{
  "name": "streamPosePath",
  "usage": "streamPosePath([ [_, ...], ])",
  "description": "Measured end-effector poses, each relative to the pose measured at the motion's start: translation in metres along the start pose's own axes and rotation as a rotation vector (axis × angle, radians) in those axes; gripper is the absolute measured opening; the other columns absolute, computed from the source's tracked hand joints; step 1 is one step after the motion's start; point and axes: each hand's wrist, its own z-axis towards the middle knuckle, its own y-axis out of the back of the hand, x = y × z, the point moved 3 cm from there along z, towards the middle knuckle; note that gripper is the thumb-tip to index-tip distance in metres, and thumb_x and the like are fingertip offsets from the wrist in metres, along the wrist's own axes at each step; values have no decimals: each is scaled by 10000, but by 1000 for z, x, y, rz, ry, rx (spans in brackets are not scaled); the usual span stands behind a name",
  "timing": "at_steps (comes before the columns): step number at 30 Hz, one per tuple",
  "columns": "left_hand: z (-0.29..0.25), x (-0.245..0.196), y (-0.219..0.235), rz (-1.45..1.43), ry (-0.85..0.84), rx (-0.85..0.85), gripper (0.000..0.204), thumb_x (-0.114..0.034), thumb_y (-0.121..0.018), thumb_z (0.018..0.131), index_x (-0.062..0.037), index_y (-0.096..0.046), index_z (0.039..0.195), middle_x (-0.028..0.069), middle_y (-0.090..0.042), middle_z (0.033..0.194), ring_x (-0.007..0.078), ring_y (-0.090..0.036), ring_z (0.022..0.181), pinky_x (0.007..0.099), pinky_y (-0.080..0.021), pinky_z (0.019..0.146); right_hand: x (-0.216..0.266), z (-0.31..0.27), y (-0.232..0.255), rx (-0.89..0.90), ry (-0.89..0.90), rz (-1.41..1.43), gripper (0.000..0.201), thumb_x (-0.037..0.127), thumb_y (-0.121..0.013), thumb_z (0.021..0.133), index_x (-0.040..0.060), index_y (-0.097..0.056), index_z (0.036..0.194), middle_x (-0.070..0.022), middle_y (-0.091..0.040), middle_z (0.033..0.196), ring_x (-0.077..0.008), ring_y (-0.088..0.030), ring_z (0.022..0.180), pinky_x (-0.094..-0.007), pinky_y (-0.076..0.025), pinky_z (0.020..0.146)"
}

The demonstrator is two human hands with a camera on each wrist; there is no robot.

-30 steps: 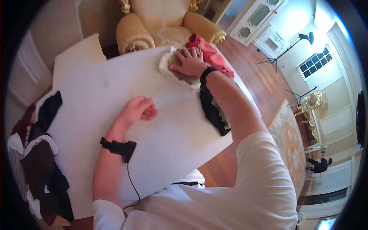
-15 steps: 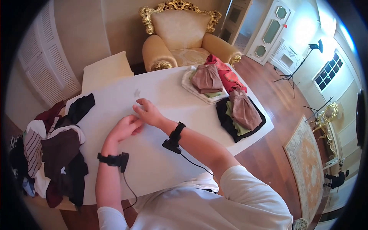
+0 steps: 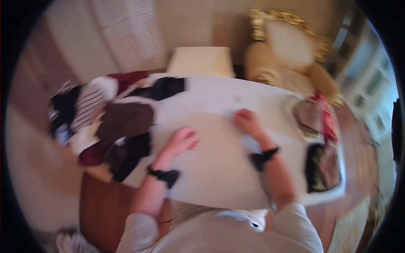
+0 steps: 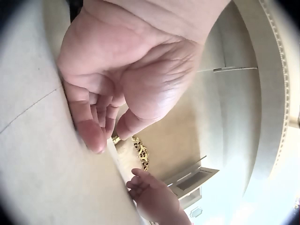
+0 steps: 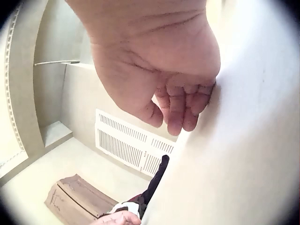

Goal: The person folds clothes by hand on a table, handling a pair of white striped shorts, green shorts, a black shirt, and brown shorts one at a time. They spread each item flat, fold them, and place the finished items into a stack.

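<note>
My left hand point(image 3: 182, 142) is over the white table point(image 3: 215, 168), fingers loosely bent, with nothing in them. Its palm and relaxed fingers point(image 4: 91, 133) show in the left wrist view. To the right, my right hand point(image 3: 249, 123) hangs low over the tabletop, likewise holding nothing; its fingers point(image 5: 176, 112) curl loosely in the right wrist view. Nearest the left hand lies a loose heap of clothes, with a dark brown garment point(image 3: 126, 120), a striped one point(image 3: 89, 107) and a black one point(image 3: 168, 87). Folded brownish-pink garments point(image 3: 310, 116) sit atop stacks at the table's right end.
Beside those stacks lies red folded clothing point(image 3: 328, 122), and a black folded piece point(image 3: 313, 162) is nearer the front. A gold-trimmed armchair point(image 3: 291, 55) and a cream side table point(image 3: 200, 61) stand behind the table.
The right hand left the folded stack, came in near the left hand, and now the two are apart. The head view has swung left, bringing the clothes heap further into sight.
</note>
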Motion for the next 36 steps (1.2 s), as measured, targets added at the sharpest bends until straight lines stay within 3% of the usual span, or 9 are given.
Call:
streamPosePath([
  [11,11,-20,-10,255,125,-76,201,-211,-662,1016,-32,-661,1107,69,-712,904,156,-692,776,322,-586,676,-3,-5,14,-82,3,157,149,139,-652,1024,0,-705,1029,0,-687,796,-62,-628,745,-242,-499,697],
  [14,1,-41,8,724,-93,-188,185,-128,-654,979,-39,-691,1138,124,-740,950,242,-732,838,377,-590,757,-2,-6,16,-104,20,183,151,145,-655,1023,4,-707,1018,0,-683,780,-58,-612,716,-241,-488,671],
  [16,-7,-71,37,990,-49,-356,262,-11,-629,904,-58,-716,1147,173,-741,1032,328,-737,952,418,-575,847,0,-6,18,-92,1,197,152,148,-656,1023,4,-706,1015,-1,-681,772,-56,-607,709,-241,-483,657],
  [18,-22,-88,77,1268,-271,-559,399,83,-621,765,-59,-714,1125,178,-706,1124,382,-659,1156,453,-529,990,1,-5,20,-84,-12,202,154,151,-658,1022,5,-705,1013,-2,-680,766,-57,-603,698,-242,-478,643],
  [19,-30,-96,93,1380,-399,-590,435,53,-664,763,-92,-699,1172,163,-658,1207,401,-588,1239,491,-497,1032,2,-4,20,-87,-13,203,156,153,-660,1022,5,-705,1012,-4,-679,763,-58,-602,692,-243,-476,637],
  [21,-43,-102,116,1513,-180,-607,633,-154,-839,727,-138,-656,1333,139,-541,1470,371,-472,1408,544,-368,1174,2,-4,20,-79,-27,207,157,158,-658,1029,7,-696,1014,-1,-673,766,-59,-594,683,-242,-474,630],
  [26,-48,-90,166,1515,-141,-558,362,-227,-752,917,-114,-677,1253,187,-707,1235,362,-637,1230,525,-446,1103,1,0,21,-42,-43,247,155,161,-649,1043,9,-672,1030,-2,-668,783,-68,-598,685,-246,-499,643],
  [29,-54,-105,165,1167,-109,-785,236,-219,-658,1011,-71,-672,1194,214,-743,1040,417,-701,1043,502,-527,953,-5,2,20,-77,-2,274,169,168,-672,1020,2,-699,1004,-27,-695,767,-84,-639,673,-263,-533,624],
  [36,-49,-110,170,1177,-186,-854,186,-196,-645,1011,-36,-680,1101,219,-739,1059,458,-689,1027,509,-545,886,-8,1,19,-68,9,263,170,157,-659,1027,-5,-696,994,-31,-693,761,-87,-629,662,-258,-513,618],
])
